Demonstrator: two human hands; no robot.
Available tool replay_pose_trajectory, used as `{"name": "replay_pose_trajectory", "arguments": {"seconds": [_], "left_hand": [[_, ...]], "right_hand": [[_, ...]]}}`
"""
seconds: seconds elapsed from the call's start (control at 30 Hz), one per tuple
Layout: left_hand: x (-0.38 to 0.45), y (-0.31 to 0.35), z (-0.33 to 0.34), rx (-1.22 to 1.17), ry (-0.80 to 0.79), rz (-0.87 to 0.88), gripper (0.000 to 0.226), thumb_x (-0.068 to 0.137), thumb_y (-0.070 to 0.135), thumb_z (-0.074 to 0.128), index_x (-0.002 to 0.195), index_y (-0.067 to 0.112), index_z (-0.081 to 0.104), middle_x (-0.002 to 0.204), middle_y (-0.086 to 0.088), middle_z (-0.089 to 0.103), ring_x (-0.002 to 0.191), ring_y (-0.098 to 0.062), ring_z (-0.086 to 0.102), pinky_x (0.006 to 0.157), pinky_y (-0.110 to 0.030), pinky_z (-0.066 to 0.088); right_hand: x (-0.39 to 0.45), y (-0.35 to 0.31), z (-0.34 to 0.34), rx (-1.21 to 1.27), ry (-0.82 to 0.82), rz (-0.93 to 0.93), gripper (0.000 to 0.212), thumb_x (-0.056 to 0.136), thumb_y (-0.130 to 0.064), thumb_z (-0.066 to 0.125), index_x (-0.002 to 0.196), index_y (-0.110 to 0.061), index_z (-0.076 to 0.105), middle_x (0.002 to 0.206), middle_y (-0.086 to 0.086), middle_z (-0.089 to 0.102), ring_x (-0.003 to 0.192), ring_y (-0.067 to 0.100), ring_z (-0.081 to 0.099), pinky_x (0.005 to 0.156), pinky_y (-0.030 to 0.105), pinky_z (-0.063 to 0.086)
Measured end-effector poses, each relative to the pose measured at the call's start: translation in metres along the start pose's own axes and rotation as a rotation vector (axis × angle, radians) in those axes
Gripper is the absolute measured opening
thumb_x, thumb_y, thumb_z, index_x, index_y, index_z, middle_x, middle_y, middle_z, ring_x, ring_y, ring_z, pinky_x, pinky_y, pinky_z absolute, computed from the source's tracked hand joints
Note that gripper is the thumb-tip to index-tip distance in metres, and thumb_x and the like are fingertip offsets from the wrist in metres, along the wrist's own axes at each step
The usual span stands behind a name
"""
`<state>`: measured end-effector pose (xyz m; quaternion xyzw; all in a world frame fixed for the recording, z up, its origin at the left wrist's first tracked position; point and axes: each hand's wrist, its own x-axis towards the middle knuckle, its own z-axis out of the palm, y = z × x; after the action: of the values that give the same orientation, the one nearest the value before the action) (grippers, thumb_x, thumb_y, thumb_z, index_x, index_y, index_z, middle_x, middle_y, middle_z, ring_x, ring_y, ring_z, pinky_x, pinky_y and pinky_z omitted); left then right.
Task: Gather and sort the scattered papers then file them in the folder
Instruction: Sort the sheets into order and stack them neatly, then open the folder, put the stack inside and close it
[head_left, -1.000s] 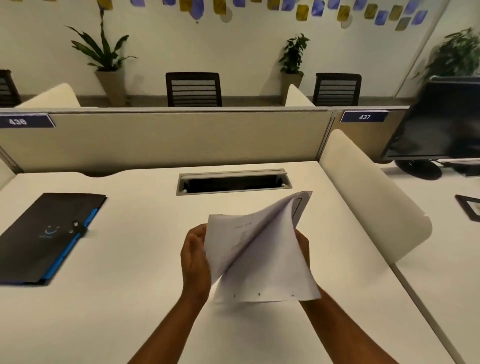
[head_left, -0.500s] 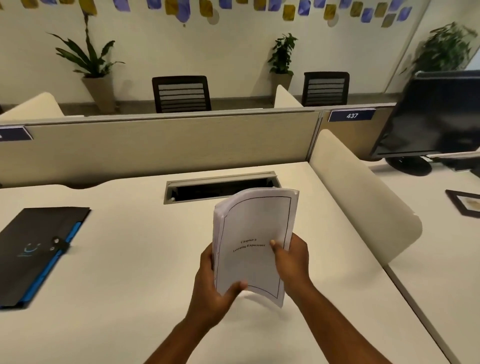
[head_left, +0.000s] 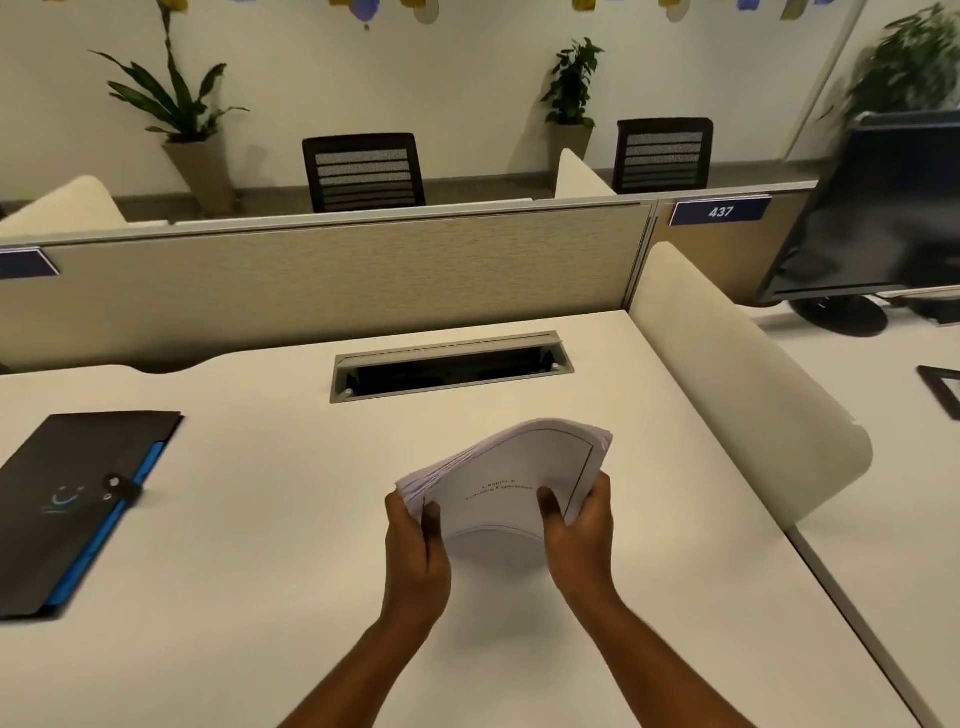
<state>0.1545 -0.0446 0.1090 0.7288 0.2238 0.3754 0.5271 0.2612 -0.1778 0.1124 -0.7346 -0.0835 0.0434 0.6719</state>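
Desk, white and broad, fills most of the view, with a beige partition along its far edge at twelve o'clock and a rounded cream divider at two o'clock. Beyond the partition stand two dark mesh chairs and potted plants against a pale wall; a black monitor sits blurred at the far two o'clock, beside a plate reading 437. A metal cable slot opens in the desk at twelve o'clock.

The black folder with its blue edge lies closed at nine o'clock, well apart from the hands.

Half a second ago the stack of papers stood nearly upright, its bordered title page facing the camera; now it is tipped back and flatter, bowed upward in the middle, its page edges fanned at the left. The left hand grips the stack's near left corner, thumb on top, and the right hand grips the near right corner likewise. Whether the stack touches the desk cannot be told.
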Motion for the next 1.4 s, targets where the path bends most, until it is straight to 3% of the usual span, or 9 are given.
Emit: {"name": "replay_pose_trajectory", "arguments": {"seconds": [0.13,0.4,0.5,0.63,0.73,0.9,1.13,1.3,1.4], "left_hand": [[0.003,-0.015,0.007,0.011,0.006,-0.071,0.029,0.099,0.024,0.038,0.110,0.051,0.039,0.101,0.020,0.062,0.090,-0.005,0.061,0.069,-0.009,0.047],[0.004,-0.055,0.012,0.182,-0.106,-0.290,0.031,0.101,0.009,0.041,0.095,0.038,0.034,0.094,0.014,0.063,0.082,0.001,0.062,0.061,-0.013,0.051],[0.016,-0.062,0.014,0.232,-0.117,-0.314,0.020,0.100,0.007,0.043,0.100,0.026,0.039,0.095,0.012,0.063,0.083,0.002,0.062,0.060,-0.012,0.049],[0.037,-0.059,0.026,0.226,-0.129,-0.396,0.012,0.096,0.014,0.057,0.103,0.024,0.054,0.095,0.012,0.066,0.087,-0.005,0.063,0.068,-0.017,0.048],[0.043,-0.060,0.041,0.238,-0.140,-0.525,0.013,0.092,0.012,0.063,0.103,0.018,0.060,0.095,0.005,0.069,0.088,-0.014,0.065,0.075,-0.027,0.051],[0.052,-0.067,0.063,0.235,-0.119,-0.726,0.016,0.085,0.016,0.072,0.100,0.015,0.067,0.095,0.002,0.069,0.090,-0.018,0.064,0.078,-0.028,0.049],[0.071,-0.068,0.091,0.262,-0.109,-0.807,0.019,0.080,0.016,0.077,0.098,0.013,0.069,0.097,-0.002,0.070,0.089,-0.023,0.065,0.084,-0.035,0.055],[0.074,-0.066,0.109,0.307,-0.192,-0.828,0.018,0.081,0.014,0.075,0.075,0.021,0.059,0.092,-0.006,0.071,0.079,-0.023,0.064,0.078,-0.034,0.056],[0.073,-0.067,0.112,0.351,-0.266,-0.830,0.017,0.085,0.020,0.071,0.096,0.008,0.068,0.100,-0.011,0.071,0.092,-0.028,0.066,0.082,-0.037,0.056]], "right_hand": [[0.005,0.017,0.003,-0.040,-0.022,0.020,0.050,0.096,-0.012,0.065,0.103,-0.058,0.047,0.100,-0.040,0.060,0.097,-0.017,0.057,0.068,0.001,0.047],[0.018,0.056,0.000,-0.151,-0.120,0.092,0.032,0.099,-0.008,0.059,0.124,-0.026,0.050,0.114,-0.011,0.064,0.103,0.010,0.062,0.077,0.005,0.045],[0.032,0.058,-0.009,-0.189,-0.093,0.100,0.027,0.095,-0.006,0.064,0.119,-0.018,0.059,0.107,-0.007,0.068,0.098,0.012,0.066,0.073,0.004,0.047],[0.060,0.055,-0.032,-0.267,-0.040,0.116,0.024,0.087,-0.009,0.074,0.108,-0.018,0.066,0.094,-0.009,0.071,0.088,0.010,0.070,0.068,0.010,0.050],[0.073,0.060,-0.042,-0.326,-0.043,0.194,0.027,0.085,-0.011,0.076,0.111,-0.015,0.068,0.097,-0.004,0.074,0.089,0.016,0.070,0.080,0.031,0.057],[0.092,0.073,-0.048,-0.417,-0.029,0.240,0.025,0.083,-0.009,0.078,0.106,-0.014,0.072,0.089,-0.006,0.073,0.089,0.018,0.071,0.080,0.029,0.054],[0.127,0.086,-0.051,-0.572,-0.048,0.281,0.037,0.083,-0.013,0.079,0.118,-0.008,0.070,0.112,0.005,0.074,0.107,0.025,0.068,0.095,0.036,0.053],[0.143,0.089,-0.052,-0.690,-0.080,0.293,0.044,0.087,-0.019,0.072,0.129,-0.012,0.062,0.122,0.008,0.070,0.111,0.027,0.066,0.094,0.033,0.050],[0.142,0.091,-0.053,-0.744,-0.077,0.296,0.049,0.087,-0.027,0.071,0.133,-0.014,0.058,0.127,0.007,0.068,0.117,0.027,0.064,0.098,0.034,0.048]]}}
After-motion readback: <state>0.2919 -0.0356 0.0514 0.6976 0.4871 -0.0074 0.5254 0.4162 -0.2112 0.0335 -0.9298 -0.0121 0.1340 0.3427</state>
